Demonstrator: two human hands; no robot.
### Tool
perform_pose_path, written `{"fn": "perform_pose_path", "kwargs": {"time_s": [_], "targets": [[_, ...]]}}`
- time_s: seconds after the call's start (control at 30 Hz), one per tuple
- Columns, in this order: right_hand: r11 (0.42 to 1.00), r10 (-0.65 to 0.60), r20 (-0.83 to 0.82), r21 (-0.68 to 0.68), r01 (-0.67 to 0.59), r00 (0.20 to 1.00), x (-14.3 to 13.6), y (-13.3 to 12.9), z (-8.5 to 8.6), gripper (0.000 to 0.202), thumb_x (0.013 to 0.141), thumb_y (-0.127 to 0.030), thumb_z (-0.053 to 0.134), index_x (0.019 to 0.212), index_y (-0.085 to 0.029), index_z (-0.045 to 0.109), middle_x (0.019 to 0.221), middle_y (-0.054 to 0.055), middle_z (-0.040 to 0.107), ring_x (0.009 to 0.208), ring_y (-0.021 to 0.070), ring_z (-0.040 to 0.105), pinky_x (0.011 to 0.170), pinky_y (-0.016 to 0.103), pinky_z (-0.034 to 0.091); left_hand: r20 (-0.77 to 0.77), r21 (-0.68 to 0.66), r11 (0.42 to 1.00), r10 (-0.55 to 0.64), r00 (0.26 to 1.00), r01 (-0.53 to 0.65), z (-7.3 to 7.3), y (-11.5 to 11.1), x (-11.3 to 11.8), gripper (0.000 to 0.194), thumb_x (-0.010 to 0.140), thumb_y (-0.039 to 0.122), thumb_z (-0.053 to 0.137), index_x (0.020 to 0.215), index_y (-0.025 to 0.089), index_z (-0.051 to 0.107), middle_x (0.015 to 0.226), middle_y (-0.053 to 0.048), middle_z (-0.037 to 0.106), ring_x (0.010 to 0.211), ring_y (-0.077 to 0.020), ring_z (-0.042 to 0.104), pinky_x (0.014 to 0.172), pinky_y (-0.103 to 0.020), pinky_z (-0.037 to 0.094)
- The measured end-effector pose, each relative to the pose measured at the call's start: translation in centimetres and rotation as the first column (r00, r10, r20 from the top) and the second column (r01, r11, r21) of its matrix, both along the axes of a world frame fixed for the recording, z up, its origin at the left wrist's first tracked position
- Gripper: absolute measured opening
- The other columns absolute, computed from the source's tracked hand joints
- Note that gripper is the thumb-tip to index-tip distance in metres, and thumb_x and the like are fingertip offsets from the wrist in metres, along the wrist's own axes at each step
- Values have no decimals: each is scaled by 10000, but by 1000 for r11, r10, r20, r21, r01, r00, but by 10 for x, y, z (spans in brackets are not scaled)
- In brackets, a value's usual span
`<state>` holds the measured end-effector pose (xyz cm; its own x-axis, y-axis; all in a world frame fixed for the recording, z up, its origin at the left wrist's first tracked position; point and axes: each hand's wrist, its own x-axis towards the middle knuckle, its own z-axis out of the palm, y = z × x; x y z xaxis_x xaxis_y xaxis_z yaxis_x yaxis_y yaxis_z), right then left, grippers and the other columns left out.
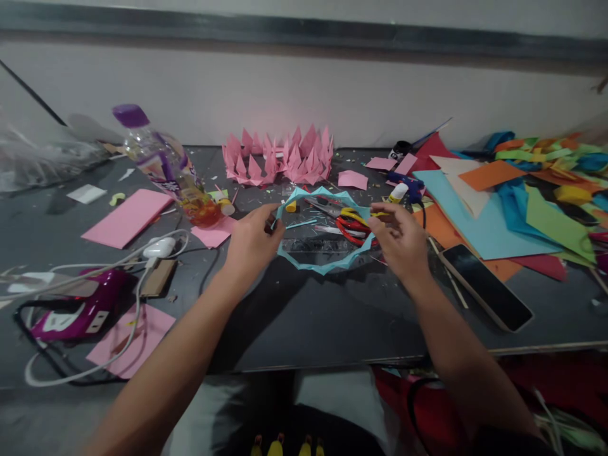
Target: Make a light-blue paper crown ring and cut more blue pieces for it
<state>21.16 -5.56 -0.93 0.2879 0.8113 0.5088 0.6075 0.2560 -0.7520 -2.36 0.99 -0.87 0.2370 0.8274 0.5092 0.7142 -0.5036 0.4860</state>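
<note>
Between my two hands is a light-blue paper crown (324, 267), a ring with small points along its edge, held up over the table. My left hand (254, 239) pinches its left side and my right hand (401, 240) pinches its right side. Through the ring I see scissors with red and yellow handles (350, 229), a clear ruler-like strip (316, 246) and thin blue paper scraps (300, 224). Behind the ring, two pink paper crowns (254, 166) stand side by side near the wall.
To the left are a purple-capped bottle (166, 164), pink paper (127, 218), white cables (137, 316) and a magenta device (85, 310). On the right lie a phone (487, 288), a glue stick (398, 192), a blue glue gun (407, 183) and coloured paper sheets (475, 215).
</note>
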Motion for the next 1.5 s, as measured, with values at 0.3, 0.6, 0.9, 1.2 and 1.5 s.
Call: {"fn": "perform_pose_path", "kwargs": {"time_s": [0.3, 0.6, 0.9, 1.2, 1.5], "targets": [[1000, 14, -347, -5, -16, 938, 13, 14, -11, 375, 829, -581, 441, 932, -259, 604, 993, 37, 636, 830, 172, 612, 644, 312, 505, 128, -79, 996, 41, 991, -31, 1, 7, -6, 295, 731, 200, 523, 997, 140, 634, 719, -20, 628, 602, -125, 563, 567, -220, 425], [973, 84, -768, -75, -218, 635, 9, 23, -16, 345, 718, -566, 591, 798, -231, 590, 765, 6, 644, 658, 142, 609, 497, 245, 464, 216, -110, 994, 20, 976, 4, -2, 7, -5, 285, 753, 219, 511, 1000, 129, 621, 705, -13, 613, 570, -106, 533, 528, -203, 409], [878, 197, -862, -57, -476, 466, 6, 12, -2, 412, 542, -468, 787, 846, -255, 608, 680, -58, 636, 576, 97, 583, 506, 207, 481, 233, -110, 993, -16, 972, 43, -3, 7, -5, 289, 749, 199, 519, 1014, 133, 615, 683, -3, 576, 556, -104, 527, 496, -195, 400], [860, 209, -842, -83, -503, 497, 4, 13, -4, 421, 547, -428, 798, 878, -267, 595, 689, -78, 623, 558, 61, 563, 515, 165, 474, 248, -83, 992, -71, 966, 95, -2, 0, -2, 299, 750, 195, 519, 1029, 144, 611, 694, 3, 598, 556, -101, 537, 546, -203, 433], [837, 223, -780, -154, -524, 584, -1, 11, -2, 404, 587, -432, 760, 911, -258, 593, 674, -67, 592, 540, 80, 541, 515, 206, 461, 289, -148, 977, -103, 952, 151, 1, -8, 4, 295, 751, 203, 514, 1019, 134, 614, 716, -7, 602, 571, -103, 545, 559, -208, 445]]}}
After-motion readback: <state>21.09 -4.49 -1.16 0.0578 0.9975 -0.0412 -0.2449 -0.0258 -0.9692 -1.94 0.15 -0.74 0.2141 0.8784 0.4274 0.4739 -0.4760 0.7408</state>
